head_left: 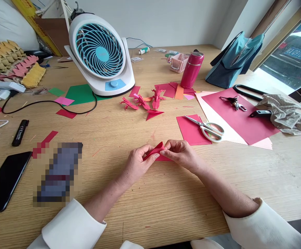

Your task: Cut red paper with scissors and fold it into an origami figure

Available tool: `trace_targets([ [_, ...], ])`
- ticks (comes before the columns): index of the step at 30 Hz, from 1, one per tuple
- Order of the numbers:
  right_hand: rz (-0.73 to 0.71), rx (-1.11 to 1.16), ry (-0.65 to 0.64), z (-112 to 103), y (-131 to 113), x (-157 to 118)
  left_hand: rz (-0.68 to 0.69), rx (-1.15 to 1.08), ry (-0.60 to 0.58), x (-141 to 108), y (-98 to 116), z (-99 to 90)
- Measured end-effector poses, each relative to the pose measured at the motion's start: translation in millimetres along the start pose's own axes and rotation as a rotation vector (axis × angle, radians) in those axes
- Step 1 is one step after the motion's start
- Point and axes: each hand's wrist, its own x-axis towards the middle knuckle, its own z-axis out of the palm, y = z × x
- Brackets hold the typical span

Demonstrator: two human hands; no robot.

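Between both hands, just above the wooden table (109, 176), is a sheet of red paper (157, 149) with one part curled or folded upward. My left hand (138, 159) pinches its left side, thumb in front. At the right side, my right hand (182, 154) grips the same paper between thumb and fingers. A flat red part shows below the fingers, partly covered by the hands. Beyond them lie several folded red paper figures (141, 101) and a pointed red folded piece (154, 113). Scissors (211, 130) rest on a stack of red paper squares (188, 129) to the right.
A white fan (101, 52) stands at the back, near a pink bottle (191, 70) and a blue bag (225, 65). Large red sheets (233, 117) with keys (235, 102) lie right. A phone (6, 183), a marker (20, 132) and cables are left.
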Motion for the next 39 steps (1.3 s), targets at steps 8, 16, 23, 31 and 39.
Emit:
trace_targets([
  [8,-0.014,-0.007,-0.027,-1,7,1,0.041,0.064,0.008,0,2,0.5],
  [16,0.036,0.068,0.008,2,1,1,0.036,0.097,-0.029,0,2,0.0],
  [23,0.119,0.2,0.04,3,-10,-1,0.005,0.111,-0.071,0,5,-2.8],
  [31,0.032,0.122,-0.035,1,-5,0,-0.033,0.112,-0.06,1,4,-2.1],
  [39,0.035,-0.012,-0.013,2,0,0,-0.005,0.132,-0.094,0,1,-0.9],
])
